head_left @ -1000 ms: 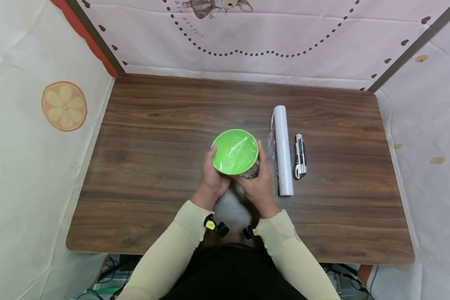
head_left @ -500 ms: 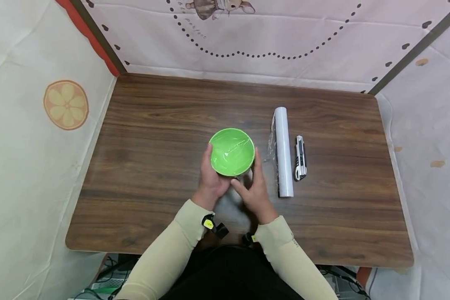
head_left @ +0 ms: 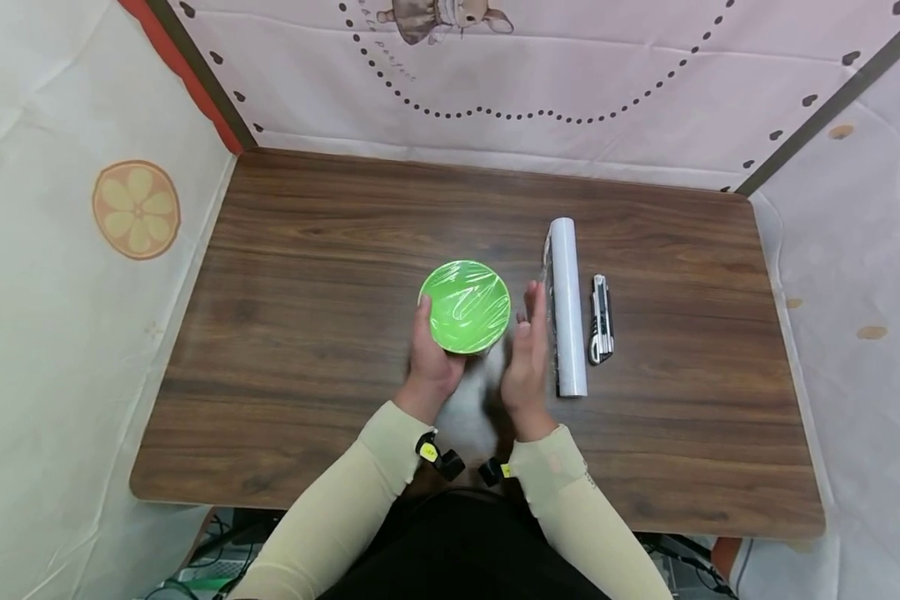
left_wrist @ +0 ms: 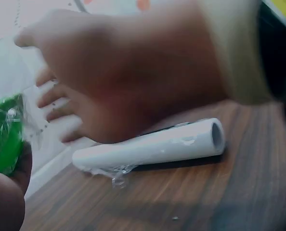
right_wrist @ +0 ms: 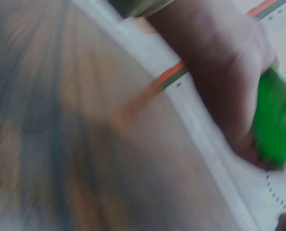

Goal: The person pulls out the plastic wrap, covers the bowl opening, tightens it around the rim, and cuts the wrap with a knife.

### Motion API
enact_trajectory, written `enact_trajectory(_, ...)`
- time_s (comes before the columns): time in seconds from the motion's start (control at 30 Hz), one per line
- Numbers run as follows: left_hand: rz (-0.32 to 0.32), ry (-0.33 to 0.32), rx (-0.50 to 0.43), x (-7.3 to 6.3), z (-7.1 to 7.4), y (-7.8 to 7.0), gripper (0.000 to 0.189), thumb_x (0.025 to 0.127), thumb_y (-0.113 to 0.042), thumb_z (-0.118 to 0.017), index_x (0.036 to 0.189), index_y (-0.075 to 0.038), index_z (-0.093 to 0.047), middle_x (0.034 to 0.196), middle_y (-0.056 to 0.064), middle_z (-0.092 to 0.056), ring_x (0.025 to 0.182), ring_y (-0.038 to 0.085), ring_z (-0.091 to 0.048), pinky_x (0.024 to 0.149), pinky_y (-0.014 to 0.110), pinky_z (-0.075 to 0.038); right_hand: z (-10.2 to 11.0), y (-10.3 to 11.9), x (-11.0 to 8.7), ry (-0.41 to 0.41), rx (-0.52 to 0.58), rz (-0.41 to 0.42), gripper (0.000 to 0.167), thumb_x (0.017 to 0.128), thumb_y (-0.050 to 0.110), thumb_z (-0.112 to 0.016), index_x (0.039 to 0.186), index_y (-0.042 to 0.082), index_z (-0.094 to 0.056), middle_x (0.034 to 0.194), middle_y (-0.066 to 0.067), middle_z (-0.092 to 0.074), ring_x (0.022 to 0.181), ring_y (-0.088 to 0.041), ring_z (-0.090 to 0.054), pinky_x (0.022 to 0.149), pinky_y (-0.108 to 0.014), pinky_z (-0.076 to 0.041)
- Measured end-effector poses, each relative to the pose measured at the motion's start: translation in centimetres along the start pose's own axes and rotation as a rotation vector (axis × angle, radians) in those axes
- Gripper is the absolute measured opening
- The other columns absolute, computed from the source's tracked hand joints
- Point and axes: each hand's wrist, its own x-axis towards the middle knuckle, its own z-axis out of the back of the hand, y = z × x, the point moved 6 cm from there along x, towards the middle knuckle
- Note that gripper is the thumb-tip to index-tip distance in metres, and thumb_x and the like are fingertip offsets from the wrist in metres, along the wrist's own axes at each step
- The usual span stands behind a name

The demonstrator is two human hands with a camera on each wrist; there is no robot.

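My left hand (head_left: 433, 362) grips a green bowl (head_left: 467, 308) from its left side, thumb at the rim and the other fingers hidden below. Clear cling film, wrinkled and shiny, covers the bowl's top; in the left wrist view a loose flap of film (left_wrist: 31, 118) hangs off the bowl's edge. To the right of the bowl, apart from it, my right hand (head_left: 527, 367) is held up with its fingers extended and nothing in it. The right wrist view is blurred, but the left hand (right_wrist: 229, 82) shows there around the green bowl (right_wrist: 275, 120).
A white roll of cling film (head_left: 567, 308) lies lengthwise on the brown wooden table (head_left: 307, 333), just right of my right hand. Beyond it is a utility knife (head_left: 601, 321). Printed cloth walls (head_left: 495, 67) enclose the table at the back and sides.
My right hand has come off the bowl and moved right, its fingers straightening. The left hand keeps its hold on the bowl, and the film on top looks more wrinkled.
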Motion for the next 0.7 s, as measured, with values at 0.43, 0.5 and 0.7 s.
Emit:
enact_trajectory(0.43,0.120,0.032,-0.081,-1.3,-1.7,2.2,0.056,0.101,-0.046,-0.020,0.144,-0.013,-0.037,0.138,0.005,-0.048,0.127,0.017,-0.047,0.114,0.034,-0.032,-0.6,-1.5,1.1,-0.309,0.245,0.025,0.059,0.101,0.041,-0.028,0.144,0.002,-0.041,0.145,-0.019,-0.045,0.136,-0.024,-0.040,0.117,-0.035,-0.026)
enact_trajectory(0.5,0.153,0.034,-0.086,-1.4,-1.6,2.3,0.056,0.101,-0.047,-0.021,0.144,-0.015,-0.037,0.138,0.004,-0.048,0.129,0.017,-0.046,0.115,0.035,-0.031,-0.6,-1.6,1.0,-0.293,0.229,0.069,0.067,0.100,0.050,-0.030,0.144,0.001,-0.041,0.140,-0.024,-0.048,0.133,-0.025,-0.044,0.116,-0.034,-0.028)
enact_trajectory(0.7,0.226,0.089,-0.125,-1.2,-1.5,1.9,0.057,0.099,-0.050,-0.021,0.143,-0.017,-0.037,0.139,0.002,-0.047,0.130,0.017,-0.044,0.115,0.036,-0.031,-1.1,-1.5,1.0,-0.231,0.157,0.163,0.081,0.096,0.064,-0.032,0.143,-0.001,-0.041,0.135,-0.027,-0.051,0.129,-0.025,-0.049,0.112,-0.034,-0.034)
